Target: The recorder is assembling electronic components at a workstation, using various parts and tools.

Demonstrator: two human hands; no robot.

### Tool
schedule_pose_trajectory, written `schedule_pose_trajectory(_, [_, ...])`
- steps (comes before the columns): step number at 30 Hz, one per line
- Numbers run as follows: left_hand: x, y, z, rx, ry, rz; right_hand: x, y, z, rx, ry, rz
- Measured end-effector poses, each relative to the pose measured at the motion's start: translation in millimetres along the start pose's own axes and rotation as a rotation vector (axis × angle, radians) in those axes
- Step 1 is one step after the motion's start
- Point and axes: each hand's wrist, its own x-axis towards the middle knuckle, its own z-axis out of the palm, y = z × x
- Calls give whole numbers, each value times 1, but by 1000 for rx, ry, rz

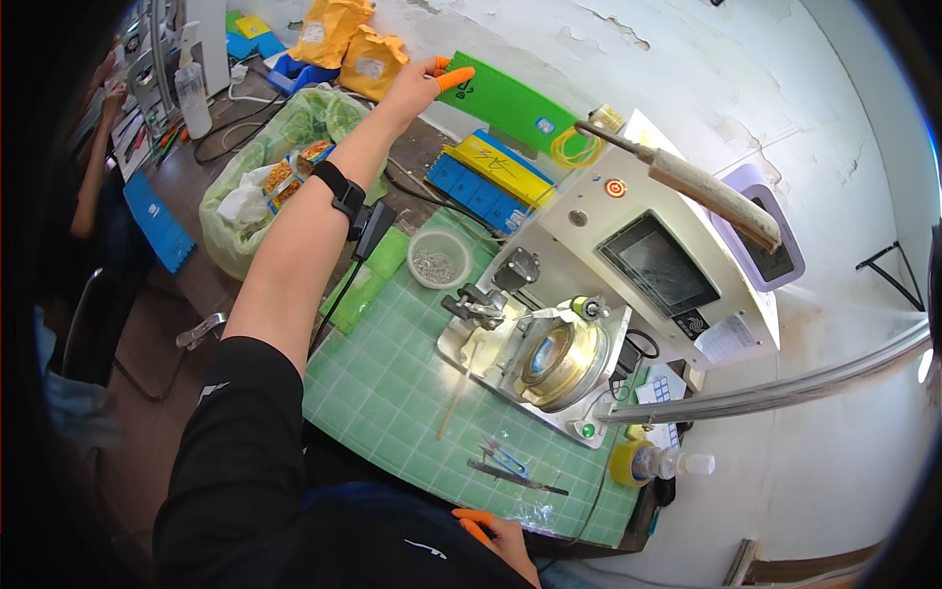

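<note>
At the far side of the bench, my left hand (417, 86) is stretched out and closed on one end of a long green plastic panel (510, 103). Its orange-covered thumb lies over the panel's face, and the other fingers are partly hidden behind it. A coil of yellow wire (577, 147) hangs by the panel's other end. My right hand (502, 542) is low at the bench's front edge, with orange covers on two fingers held slightly apart. Nothing shows between them. Tweezers (507, 461) lie on the green mat (378, 383) beyond it.
A white machine (628, 245) with a screen and round metal fixture (561, 363) stands at right. Blue and yellow panels (491, 175) lie below the green one. A small tub (439, 259) holds metal bits. A lined bin (228, 221) stands left; a bottle (643, 463) stands right.
</note>
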Motion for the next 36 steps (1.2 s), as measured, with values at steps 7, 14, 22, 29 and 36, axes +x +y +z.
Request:
schedule_pose_trajectory(7, [-11, 10, -29, -141, 63, -45, 1, 7, -2, -37, -5, -24])
schedule_pose_trajectory(14, [-15, 17, -35, -18, -30, -108, 2, 16, -4, -72, -23, -28])
schedule_pose_trajectory(22, [-15, 13, -33, -34, -62, -96, 2, 18, -3, -50, -12, -33])
schedule_pose_trajectory(29, [-19, 5, -38, -38, -298, 73, 3, 14, -4, -22, -16, -40])
schedule_pose_trajectory(36, [-17, -16, -36, 172, -214, 188, 4, 12, -6, -43, -40, -19])
